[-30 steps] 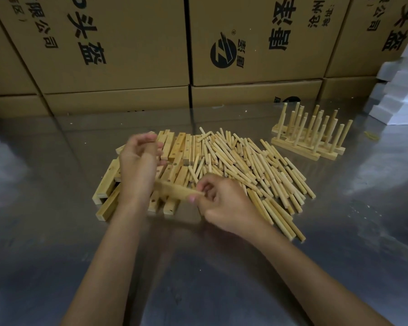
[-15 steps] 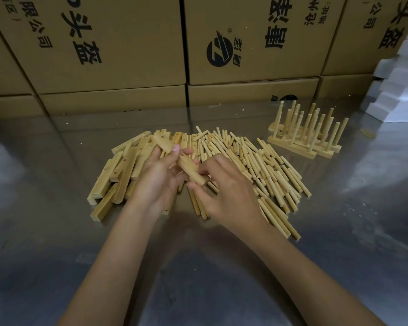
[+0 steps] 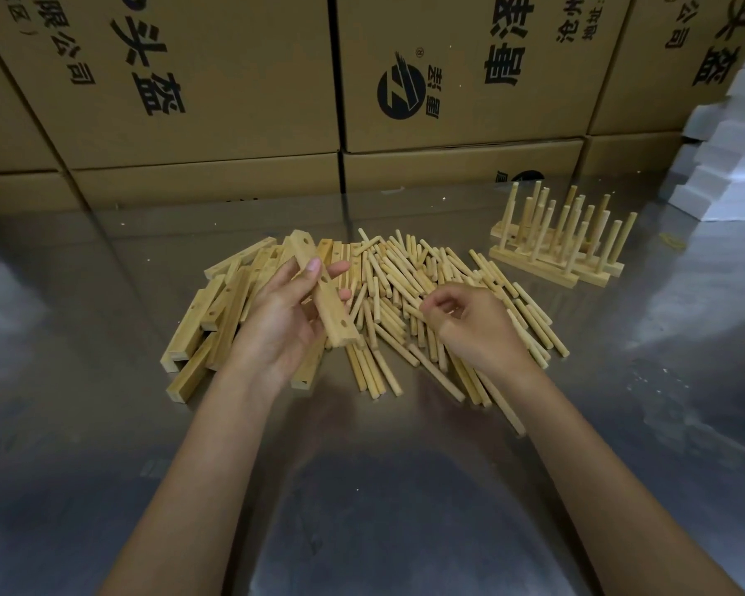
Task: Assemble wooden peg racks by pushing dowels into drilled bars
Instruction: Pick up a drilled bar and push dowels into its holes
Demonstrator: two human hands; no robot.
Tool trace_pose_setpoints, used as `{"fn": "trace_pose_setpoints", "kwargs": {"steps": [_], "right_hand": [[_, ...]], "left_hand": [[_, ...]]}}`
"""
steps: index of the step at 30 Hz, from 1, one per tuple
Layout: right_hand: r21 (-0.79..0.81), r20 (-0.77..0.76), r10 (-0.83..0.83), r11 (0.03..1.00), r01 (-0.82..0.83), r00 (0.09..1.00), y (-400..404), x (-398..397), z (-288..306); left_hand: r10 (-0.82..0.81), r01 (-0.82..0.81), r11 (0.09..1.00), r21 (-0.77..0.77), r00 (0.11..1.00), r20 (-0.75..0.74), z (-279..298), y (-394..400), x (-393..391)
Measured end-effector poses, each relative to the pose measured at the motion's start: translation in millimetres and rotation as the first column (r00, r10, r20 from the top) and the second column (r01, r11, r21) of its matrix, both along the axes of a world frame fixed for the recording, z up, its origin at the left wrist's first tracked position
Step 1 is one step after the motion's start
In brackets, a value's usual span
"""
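Observation:
My left hand (image 3: 284, 314) holds a drilled wooden bar (image 3: 324, 294) lifted above the pile, its holes facing me. A heap of more drilled bars (image 3: 207, 320) lies under and left of it. My right hand (image 3: 469, 324) rests on the pile of loose dowels (image 3: 405, 290), fingers curled and pinching among them; I cannot tell whether a dowel is in the pinch. Finished peg racks (image 3: 560, 247) with upright dowels stand at the far right.
All of this lies on a shiny metal table (image 3: 362, 488). Printed cardboard boxes (image 3: 241, 79) form a wall along the back. White foam blocks (image 3: 732, 157) are stacked at the right edge.
My left hand has lifted the bar out of the heap and turned it more upright. My right hand let go of the bar's end and moved right onto the dowels.

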State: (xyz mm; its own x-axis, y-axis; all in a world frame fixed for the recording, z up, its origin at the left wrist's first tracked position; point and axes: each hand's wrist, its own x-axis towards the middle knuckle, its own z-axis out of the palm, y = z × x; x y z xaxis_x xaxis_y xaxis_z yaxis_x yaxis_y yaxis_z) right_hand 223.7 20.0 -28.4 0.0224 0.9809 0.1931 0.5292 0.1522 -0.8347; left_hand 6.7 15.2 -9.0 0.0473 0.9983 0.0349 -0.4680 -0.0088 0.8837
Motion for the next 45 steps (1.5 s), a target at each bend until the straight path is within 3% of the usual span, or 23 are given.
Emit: {"fn": "trace_pose_setpoints", "kwargs": {"steps": [2, 5, 7, 11, 18, 20, 22, 24, 30, 34, 37, 45], "right_hand": [[0.002, 0.174, 0.053, 0.999, -0.054, 0.983, -1, -2, -5], [0.079, 0.467, 0.071, 0.990, -0.121, 0.881, -4, -12, -16], [0.101, 0.528, 0.046, 0.988, -0.116, 0.848, -5, -19, -24], [0.101, 0.480, 0.002, 0.993, -0.057, 0.877, -5, -28, -31], [0.165, 0.461, -0.109, 0.986, 0.035, 0.881, -6, -16, -19], [0.152, 0.365, -0.064, 0.988, 0.008, 0.929, -5, -10, -12], [0.147, 0.170, 0.065, 0.985, -0.090, 0.983, -5, -8, -5], [0.205, 0.093, 0.160, 0.963, -0.177, 0.983, -9, -12, -1], [0.411, 0.246, 0.096, 0.891, -0.194, 0.964, -20, -25, 3], [0.489, 0.378, -0.023, 0.854, -0.178, 0.926, -24, -22, 7], [0.485, 0.446, -0.016, 0.845, -0.227, 0.895, -25, -21, 8], [0.488, 0.291, -0.019, 0.863, -0.131, 0.956, -22, -25, 2]], "left_hand": [[0.025, -0.025, 0.999, -0.036, 1.000, 0.011, -1, 0, 0], [0.048, -0.047, 0.997, -0.068, 0.999, 0.011, -1, 0, -1], [0.051, -0.052, 0.995, -0.090, 0.999, -0.012, -1, 1, -1], [0.030, -0.048, 0.983, -0.179, 0.995, -0.099, -2, 2, 0], [-0.026, -0.001, 0.969, -0.249, 0.994, -0.107, -6, 3, -4], [-0.100, 0.074, 0.972, -0.222, 0.989, -0.106, -7, 2, -4], [-0.178, 0.149, 0.967, -0.207, 0.976, -0.127, -7, 2, -2], [-0.234, 0.201, 0.958, -0.204, 0.960, -0.153, -8, 2, 1], [-0.320, 0.283, 0.944, -0.171, 0.913, -0.253, -8, 1, 7], [-0.307, 0.270, 0.950, -0.154, 0.894, -0.328, -8, 3, 7], [-0.296, 0.268, 0.955, -0.124, 0.866, -0.403, -9, 5, 7], [-0.265, 0.277, 0.960, -0.049, 0.831, -0.489, -11, 2, 12]]}}
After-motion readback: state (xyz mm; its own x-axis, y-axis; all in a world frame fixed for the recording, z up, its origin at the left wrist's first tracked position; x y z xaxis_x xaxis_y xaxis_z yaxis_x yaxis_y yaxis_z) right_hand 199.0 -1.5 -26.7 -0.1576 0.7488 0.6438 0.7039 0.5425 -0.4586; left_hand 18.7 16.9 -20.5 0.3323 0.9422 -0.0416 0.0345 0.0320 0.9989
